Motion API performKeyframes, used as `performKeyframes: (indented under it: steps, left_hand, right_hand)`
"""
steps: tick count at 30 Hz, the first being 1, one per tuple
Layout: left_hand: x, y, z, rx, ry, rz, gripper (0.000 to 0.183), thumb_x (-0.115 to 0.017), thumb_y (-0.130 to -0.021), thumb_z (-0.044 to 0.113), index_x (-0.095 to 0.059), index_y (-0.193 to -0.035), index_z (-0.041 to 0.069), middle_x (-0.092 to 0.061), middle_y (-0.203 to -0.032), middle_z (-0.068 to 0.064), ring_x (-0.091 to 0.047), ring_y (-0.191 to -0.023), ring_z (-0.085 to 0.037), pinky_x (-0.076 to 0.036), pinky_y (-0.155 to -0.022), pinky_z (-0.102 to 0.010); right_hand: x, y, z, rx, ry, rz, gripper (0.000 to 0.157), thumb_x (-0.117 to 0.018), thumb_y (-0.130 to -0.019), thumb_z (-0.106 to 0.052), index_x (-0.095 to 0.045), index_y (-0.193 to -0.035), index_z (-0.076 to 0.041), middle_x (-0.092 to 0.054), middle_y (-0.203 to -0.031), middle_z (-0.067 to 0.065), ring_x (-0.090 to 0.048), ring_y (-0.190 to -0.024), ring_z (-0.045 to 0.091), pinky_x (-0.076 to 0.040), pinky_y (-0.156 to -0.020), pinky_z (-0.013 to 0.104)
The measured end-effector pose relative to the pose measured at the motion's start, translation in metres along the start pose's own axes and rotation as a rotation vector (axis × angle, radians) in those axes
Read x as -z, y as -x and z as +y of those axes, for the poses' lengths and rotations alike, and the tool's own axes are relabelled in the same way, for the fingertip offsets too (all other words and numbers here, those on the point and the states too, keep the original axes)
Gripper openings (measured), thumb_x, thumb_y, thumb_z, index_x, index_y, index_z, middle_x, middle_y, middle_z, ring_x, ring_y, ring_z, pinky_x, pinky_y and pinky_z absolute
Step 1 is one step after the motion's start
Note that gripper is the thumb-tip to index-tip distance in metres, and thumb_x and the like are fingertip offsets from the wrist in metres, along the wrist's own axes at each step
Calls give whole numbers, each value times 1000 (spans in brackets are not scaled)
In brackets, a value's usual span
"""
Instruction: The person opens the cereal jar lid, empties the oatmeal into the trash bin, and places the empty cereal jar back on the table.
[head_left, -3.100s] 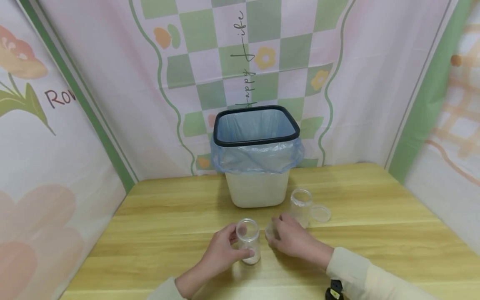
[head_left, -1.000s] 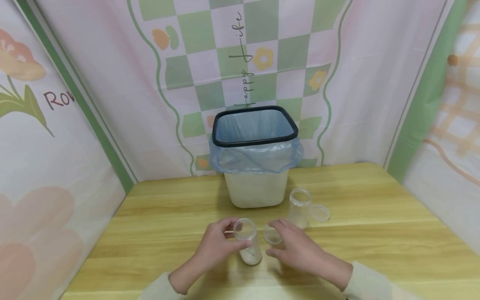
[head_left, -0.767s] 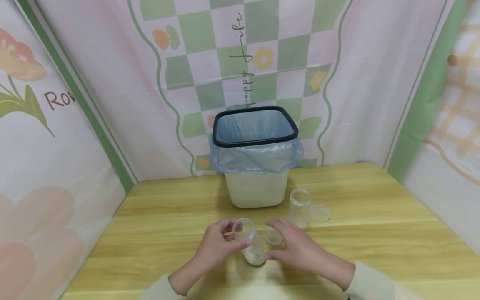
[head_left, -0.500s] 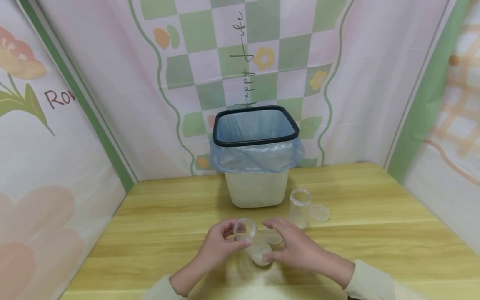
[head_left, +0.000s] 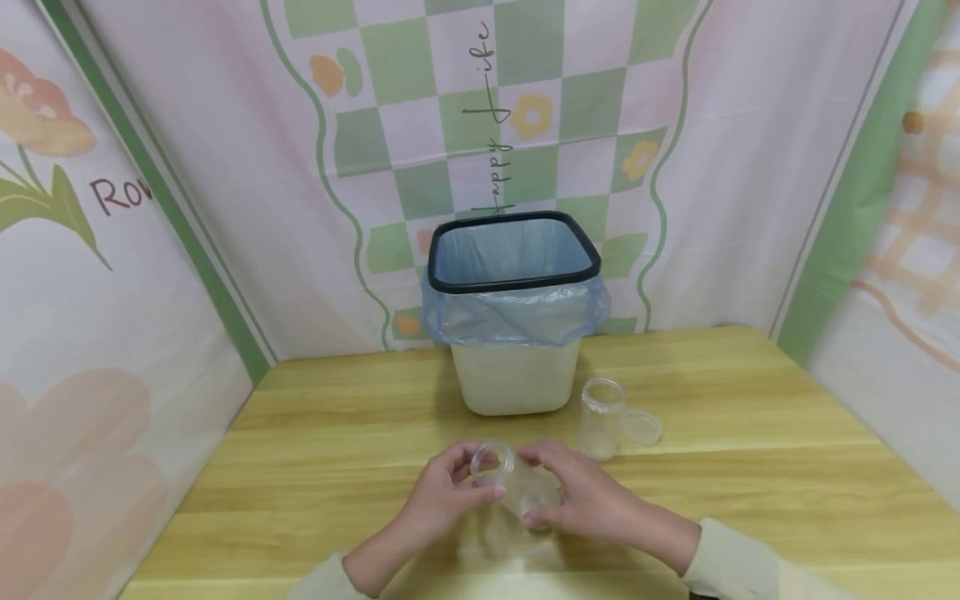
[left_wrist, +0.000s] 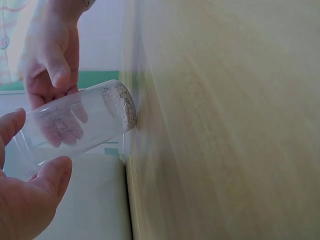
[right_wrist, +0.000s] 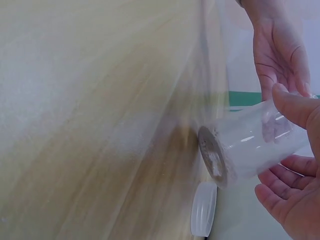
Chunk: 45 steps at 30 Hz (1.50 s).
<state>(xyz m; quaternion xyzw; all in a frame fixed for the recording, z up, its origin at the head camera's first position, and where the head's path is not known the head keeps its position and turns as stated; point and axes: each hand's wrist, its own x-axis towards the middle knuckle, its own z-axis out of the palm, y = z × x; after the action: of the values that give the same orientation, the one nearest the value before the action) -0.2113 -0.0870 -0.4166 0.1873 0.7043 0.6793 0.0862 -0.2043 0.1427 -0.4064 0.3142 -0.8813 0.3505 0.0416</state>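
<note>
A clear, open-topped jar (head_left: 492,467) tilts between both hands, its base to the right and low over the table. A pale, grainy layer (left_wrist: 124,105) lies at its bottom. My left hand (head_left: 450,492) grips it just below the rim, thumb on the near side. My right hand (head_left: 585,492) curves round the lower half, thumb in front and fingers behind. A loose clear lid (right_wrist: 204,209) lies on the table by the base; in the head view the jar and right hand cover it. Behind the right hand stands a second open jar (head_left: 600,429).
Beside the second jar lies another clear lid (head_left: 641,427). A white bin (head_left: 517,379) with a black rim and blue bag liner (head_left: 517,317) stands at the back of the wooden table (head_left: 322,433). Patterned curtains (head_left: 187,92) hang behind and at both sides.
The jar has gone from upright to tilted, its base swinging right while its rim stays nearly in place. My right hand has left the near lid and come round the jar.
</note>
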Motion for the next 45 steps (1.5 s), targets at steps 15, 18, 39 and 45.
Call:
performKeyframes:
  steps: [15, 18, 39, 45]
  left_hand:
    - [-1, 2, -4, 26, 22, -13, 48, -74, -82, 5, -53, -123, -8, -60, -121, -16, -54, -121, -33, -51, -90, -29]
    - [-2, 2, -3, 25, 24, -10, 48, -74, -82, 4, -53, -123, -8, -60, -122, -16, -54, -121, -34, -51, -90, -29]
    - [9, -2, 6, -79, -19, 9, 56, -74, -86, 8, -47, -131, -12, -55, -130, -21, -51, -123, -33, -42, -103, -31]
    - [20, -6, 16, -179, -68, 46, 43, -69, -90, 7, -53, -128, -5, -58, -129, -17, -52, -124, -32, -39, -105, -41]
  right_hand:
    - [-9, -5, 3, -10, -59, -11, 66, -85, -72, -23, -55, -127, -1, -62, -113, 8, -60, -95, 25, -53, -76, 32]
    - [-10, -5, 3, -17, -51, -7, 65, -85, -73, -24, -56, -126, -1, -62, -113, 7, -60, -95, 24, -52, -76, 31]
    - [-6, -2, 0, -71, -33, 30, 61, -86, -72, -23, -59, -122, -2, -64, -109, 3, -60, -93, 20, -54, -77, 36]
    - [-1, -1, -3, -63, -42, 45, 62, -88, -70, -23, -59, -121, -4, -64, -110, 0, -60, -92, 17, -53, -78, 33]
